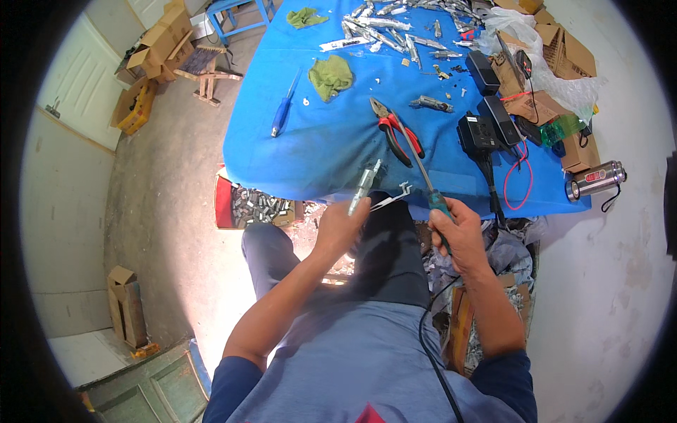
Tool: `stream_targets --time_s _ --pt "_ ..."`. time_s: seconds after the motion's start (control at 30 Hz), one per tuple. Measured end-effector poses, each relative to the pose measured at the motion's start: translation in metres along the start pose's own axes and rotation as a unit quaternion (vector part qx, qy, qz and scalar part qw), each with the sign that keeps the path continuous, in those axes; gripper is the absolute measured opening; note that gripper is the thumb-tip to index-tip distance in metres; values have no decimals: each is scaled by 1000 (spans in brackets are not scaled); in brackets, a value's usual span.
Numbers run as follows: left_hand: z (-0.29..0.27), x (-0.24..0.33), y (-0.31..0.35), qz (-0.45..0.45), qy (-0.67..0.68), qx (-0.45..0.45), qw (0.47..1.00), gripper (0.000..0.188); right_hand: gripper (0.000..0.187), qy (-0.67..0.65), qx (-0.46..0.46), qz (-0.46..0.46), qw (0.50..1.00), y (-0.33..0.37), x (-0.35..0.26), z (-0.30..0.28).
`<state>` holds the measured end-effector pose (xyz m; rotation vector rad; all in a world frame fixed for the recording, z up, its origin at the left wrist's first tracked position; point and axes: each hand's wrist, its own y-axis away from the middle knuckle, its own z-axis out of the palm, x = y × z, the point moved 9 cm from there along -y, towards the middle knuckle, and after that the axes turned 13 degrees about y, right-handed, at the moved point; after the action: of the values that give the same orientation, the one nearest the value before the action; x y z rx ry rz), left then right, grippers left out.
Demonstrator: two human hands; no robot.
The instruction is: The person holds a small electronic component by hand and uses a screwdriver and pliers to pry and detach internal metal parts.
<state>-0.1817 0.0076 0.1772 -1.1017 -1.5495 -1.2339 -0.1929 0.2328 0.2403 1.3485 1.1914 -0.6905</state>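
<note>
My left hand (340, 227) is closed around a slim silver metal part (364, 185), its far end pointing up toward the table edge. A thin white strip with a hooked end (392, 197) juts out beside those fingers; whether they grip it too, I cannot tell. My right hand (462, 236) wraps the green handle of a long screwdriver (421, 163). The screwdriver's shaft slants up and left over the table, passing across red-handled pliers (390, 128). Both hands are over my lap, close to the near edge of the blue-covered table (282, 173).
Many silver parts (381, 32) lie heaped at the table's far side. A blue screwdriver (283, 106), a green cloth (330, 77), black power adapters (477, 134) and a metal flashlight (596, 180) are also there. A red box of small metal pieces (247, 206) sits below the left edge.
</note>
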Motion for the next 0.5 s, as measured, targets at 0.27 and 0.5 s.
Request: stream_targets --time_s 0.27,0.5 --pt "-1 41 40 59 -145 18 987 36 51 -2 35 -27 999 -33 -13 49" --pt "-4 41 61 129 -140 53 980 37 46 -90 30 -37 995 -38 -6 71"
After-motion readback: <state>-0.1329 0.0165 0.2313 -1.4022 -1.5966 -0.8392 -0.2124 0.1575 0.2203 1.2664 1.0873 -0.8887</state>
